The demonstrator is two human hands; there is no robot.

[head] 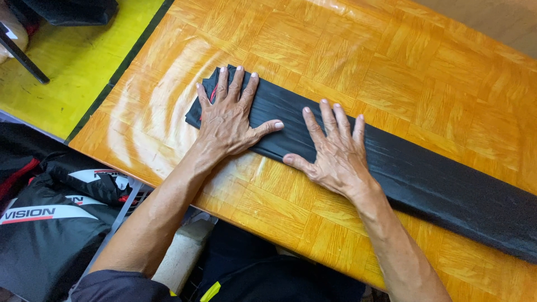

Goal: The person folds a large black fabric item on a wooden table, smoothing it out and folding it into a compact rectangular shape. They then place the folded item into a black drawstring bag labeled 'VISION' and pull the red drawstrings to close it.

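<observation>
A long black cloth (425,179), folded into a flat strip, lies slantwise across the orange wooden worktop (358,61). The left hand (226,114) lies flat on the near end of the strip, fingers spread wide, pressing down and gripping nothing. A bit of red shows by its fingers. The right hand (333,151) lies flat on the cloth just beside it, fingers also spread (the thumb reaches the strip's edge). Left of the worktop is a yellow floor (67,67). Below it sits a black bag (50,223) with white and red parts.
</observation>
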